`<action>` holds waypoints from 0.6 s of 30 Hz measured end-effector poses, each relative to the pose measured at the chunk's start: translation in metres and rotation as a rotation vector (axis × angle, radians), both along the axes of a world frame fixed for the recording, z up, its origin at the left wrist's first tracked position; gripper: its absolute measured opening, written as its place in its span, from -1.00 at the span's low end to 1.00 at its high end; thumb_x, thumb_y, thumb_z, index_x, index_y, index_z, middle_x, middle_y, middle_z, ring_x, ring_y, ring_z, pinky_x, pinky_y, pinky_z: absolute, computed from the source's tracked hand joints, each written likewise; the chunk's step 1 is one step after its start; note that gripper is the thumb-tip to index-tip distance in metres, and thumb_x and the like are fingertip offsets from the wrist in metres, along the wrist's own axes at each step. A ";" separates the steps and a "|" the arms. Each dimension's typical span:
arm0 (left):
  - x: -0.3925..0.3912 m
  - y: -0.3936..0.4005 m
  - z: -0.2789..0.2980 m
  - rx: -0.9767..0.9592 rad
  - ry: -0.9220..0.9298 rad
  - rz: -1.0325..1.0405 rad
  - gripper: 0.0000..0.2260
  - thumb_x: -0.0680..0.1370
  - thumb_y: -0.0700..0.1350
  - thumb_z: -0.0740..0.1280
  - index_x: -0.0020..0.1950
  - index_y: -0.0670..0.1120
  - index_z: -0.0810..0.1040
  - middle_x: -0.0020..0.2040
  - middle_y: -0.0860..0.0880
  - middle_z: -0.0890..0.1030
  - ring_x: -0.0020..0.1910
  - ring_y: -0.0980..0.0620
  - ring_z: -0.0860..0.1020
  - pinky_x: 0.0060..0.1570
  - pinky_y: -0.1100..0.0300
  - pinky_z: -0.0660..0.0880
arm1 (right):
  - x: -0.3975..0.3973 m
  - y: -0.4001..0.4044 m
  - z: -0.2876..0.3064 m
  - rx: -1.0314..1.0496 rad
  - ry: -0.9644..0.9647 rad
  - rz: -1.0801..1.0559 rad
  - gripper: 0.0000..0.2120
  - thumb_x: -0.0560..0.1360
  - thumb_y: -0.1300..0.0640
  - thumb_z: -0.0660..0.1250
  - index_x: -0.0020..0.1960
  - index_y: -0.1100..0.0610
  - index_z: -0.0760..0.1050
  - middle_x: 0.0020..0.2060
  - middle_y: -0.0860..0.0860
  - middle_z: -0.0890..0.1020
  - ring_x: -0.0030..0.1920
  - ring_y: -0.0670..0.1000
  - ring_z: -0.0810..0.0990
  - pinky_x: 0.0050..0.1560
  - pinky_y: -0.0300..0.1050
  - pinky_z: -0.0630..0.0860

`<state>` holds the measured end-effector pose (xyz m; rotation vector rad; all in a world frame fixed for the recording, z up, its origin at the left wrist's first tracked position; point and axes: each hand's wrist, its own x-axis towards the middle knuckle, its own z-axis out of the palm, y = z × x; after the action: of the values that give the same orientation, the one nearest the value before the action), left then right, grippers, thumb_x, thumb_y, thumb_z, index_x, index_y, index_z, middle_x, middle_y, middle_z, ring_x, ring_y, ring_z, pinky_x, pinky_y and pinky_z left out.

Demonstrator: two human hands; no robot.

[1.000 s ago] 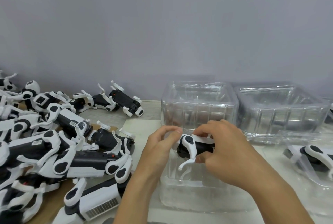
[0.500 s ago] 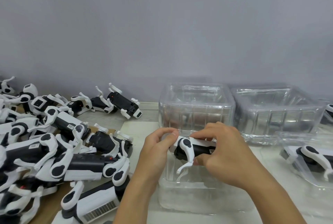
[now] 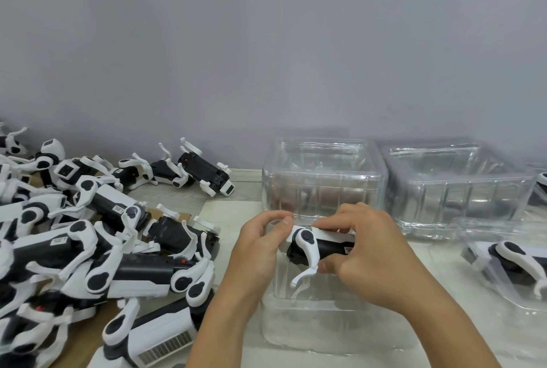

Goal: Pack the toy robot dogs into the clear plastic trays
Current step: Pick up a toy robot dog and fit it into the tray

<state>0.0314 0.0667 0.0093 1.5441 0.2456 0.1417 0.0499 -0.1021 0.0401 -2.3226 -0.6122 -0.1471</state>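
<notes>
The left hand (image 3: 260,252) and right hand (image 3: 367,255) both grip a toy robot dog (image 3: 316,244) over a clear plastic tray (image 3: 296,335).
Behind: a plain grey wall (image 3: 266,41), a pale table (image 3: 231,213), heaped dogs (image 3: 88,243) at left, empty trays (image 3: 322,178).
</notes>
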 end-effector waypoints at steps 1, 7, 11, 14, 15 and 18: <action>0.000 0.000 0.000 0.010 -0.001 -0.004 -0.82 0.37 0.12 0.37 -0.08 0.16 0.69 0.06 -0.03 0.70 0.15 -0.07 0.62 0.31 -0.12 0.47 | 0.000 0.000 0.000 0.000 -0.005 -0.002 -0.72 0.21 0.09 0.58 -0.11 -0.07 0.64 -0.29 -0.12 0.53 -0.13 -0.10 0.42 -0.11 -0.07 0.44; -0.001 0.000 0.000 0.031 0.002 -0.009 -0.80 0.38 0.14 0.36 -0.04 0.21 0.67 0.17 -0.03 0.65 0.25 -0.09 0.57 0.35 -0.16 0.43 | 0.000 0.000 -0.001 -0.008 -0.029 -0.010 -0.73 0.21 0.08 0.56 -0.10 0.01 0.64 -0.28 -0.09 0.55 -0.13 -0.09 0.43 -0.09 -0.02 0.46; -0.001 0.000 -0.001 0.034 0.009 -0.018 -0.82 0.39 0.14 0.34 -0.05 0.24 0.66 0.18 -0.03 0.65 0.23 -0.08 0.58 0.33 -0.16 0.45 | 0.001 0.000 -0.002 -0.053 -0.049 -0.003 -0.78 0.25 0.08 0.56 -0.13 0.05 0.64 -0.28 -0.09 0.54 -0.13 -0.09 0.40 -0.09 -0.07 0.44; -0.001 -0.001 0.000 0.032 0.009 -0.011 -0.82 0.39 0.14 0.35 -0.04 0.24 0.66 0.21 -0.04 0.63 0.26 -0.09 0.56 0.35 -0.17 0.43 | 0.000 0.000 -0.002 -0.071 -0.053 -0.004 -0.81 0.26 0.08 0.54 -0.14 0.04 0.64 -0.27 -0.08 0.53 -0.12 -0.10 0.39 -0.09 -0.09 0.42; -0.001 -0.001 0.000 0.034 0.005 -0.006 -0.81 0.39 0.13 0.35 -0.03 0.23 0.66 0.21 -0.04 0.63 0.26 -0.09 0.56 0.35 -0.16 0.43 | 0.000 0.000 -0.001 -0.070 -0.053 -0.008 -0.80 0.26 0.08 0.54 -0.14 0.04 0.64 -0.27 -0.09 0.53 -0.11 -0.10 0.39 -0.09 -0.10 0.42; -0.003 -0.002 0.001 0.033 -0.007 -0.001 -0.83 0.44 0.10 0.37 0.00 0.20 0.66 0.19 -0.03 0.64 0.24 -0.06 0.57 0.35 -0.13 0.43 | -0.001 0.000 -0.001 -0.070 -0.049 -0.008 -0.81 0.27 0.07 0.54 -0.13 0.04 0.64 -0.27 -0.10 0.53 -0.11 -0.11 0.39 -0.08 -0.10 0.42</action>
<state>0.0288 0.0651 0.0105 1.5765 0.2374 0.1508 0.0494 -0.1021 0.0387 -2.3957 -0.6420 -0.1896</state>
